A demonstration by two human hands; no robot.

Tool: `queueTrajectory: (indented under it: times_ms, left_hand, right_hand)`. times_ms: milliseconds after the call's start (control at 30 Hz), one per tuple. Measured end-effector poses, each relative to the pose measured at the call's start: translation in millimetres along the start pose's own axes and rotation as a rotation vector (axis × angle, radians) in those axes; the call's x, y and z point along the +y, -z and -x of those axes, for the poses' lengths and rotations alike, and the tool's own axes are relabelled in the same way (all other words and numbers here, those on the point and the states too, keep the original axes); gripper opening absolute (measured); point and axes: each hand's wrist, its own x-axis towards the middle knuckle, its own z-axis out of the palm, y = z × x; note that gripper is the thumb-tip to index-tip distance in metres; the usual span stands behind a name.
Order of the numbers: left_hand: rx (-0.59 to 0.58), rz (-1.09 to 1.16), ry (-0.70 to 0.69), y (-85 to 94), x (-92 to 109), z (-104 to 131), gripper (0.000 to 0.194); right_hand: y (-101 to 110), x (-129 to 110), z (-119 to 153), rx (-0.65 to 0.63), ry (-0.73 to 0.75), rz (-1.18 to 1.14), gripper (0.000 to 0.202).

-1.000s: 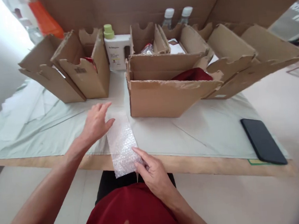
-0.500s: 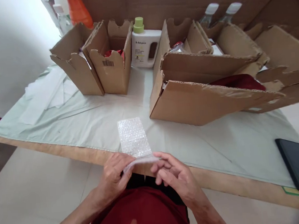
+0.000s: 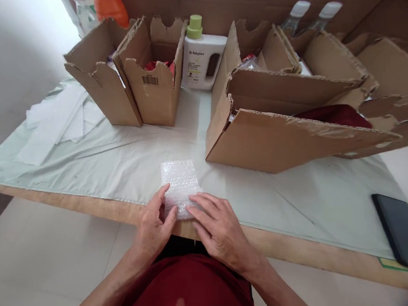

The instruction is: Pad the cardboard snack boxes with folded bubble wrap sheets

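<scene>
A small sheet of bubble wrap [image 3: 180, 176] lies on the cloth at the table's front edge, its near part folded over onto itself. My left hand [image 3: 155, 221] rests at the wrap's left side, index finger and thumb apart, with the thumb tip on the near fold. Across the right side of the folded part, my right hand [image 3: 217, 223] lays its outstretched fingers flat. Neither hand lifts the wrap.
Open cardboard boxes [image 3: 156, 93] stand behind, more at the right [image 3: 277, 137]. A white detergent bottle [image 3: 201, 60] stands between them. White sheets [image 3: 56, 120] lie at left, and a black phone [image 3: 405, 230] at right on the pale green tablecloth [image 3: 112, 168].
The near end of the bubble wrap, held up before, is now folded down flat. Both hands have moved forward onto it, and my right fingers have straightened over it.
</scene>
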Motion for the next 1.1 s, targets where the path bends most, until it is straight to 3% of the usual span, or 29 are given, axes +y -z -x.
queueTrajectory:
  times_ms: [100, 200, 300, 367, 467, 633, 767, 867, 967, 1100]
  left_hand:
    - [0.062, -0.097, -0.102, -0.2, -4, 3, 0.046]
    - [0.116, -0.216, -0.231, 8.3, -6, 9, 0.047]
    - [0.021, -0.24, -0.377, 19.9, -5, 16, 0.04]
    - [-0.057, -0.185, -0.404, 25.0, -6, 17, 0.03]
    - [-0.097, -0.08, -0.311, 25.9, -9, 10, 0.021]
    - [-0.088, -0.086, -0.156, 15.5, -14, -11, 0.02]
    - [-0.054, -0.133, -0.124, 12.2, -11, -19, 0.023]
    - [0.072, -0.065, -0.028, 21.7, -4, -10, 0.025]
    - [0.092, 0.177, 0.219, 34.8, 4, 8, 0.025]
    - [-0.142, 0.663, 0.49, 32.8, 17, 22, 0.038]
  right_hand:
    - [-8, 10, -4, -0.116, 0.039, 0.049, 0.037]
    - [-10, 15, -8, -0.12, 0.05, 0.064, 0.031]
    - [-4, 12, -14, -0.118, 0.037, 0.008, 0.027]
    - [1, 11, -18, -0.142, -0.001, -0.071, 0.025]
    - [5, 12, -20, -0.141, -0.087, -0.156, 0.023]
    - [6, 8, -12, 0.134, -0.079, 0.0, 0.023]
    - [-1, 4, -15, 0.0, 0.033, 0.084, 0.028]
    - [-10, 11, -24, -0.042, 0.004, 0.06, 0.023]
    - [-10, 15, -27, 0.037, -0.134, -0.114, 0.022]
    - [1, 0, -19, 0.036, -0.373, -0.397, 0.022]
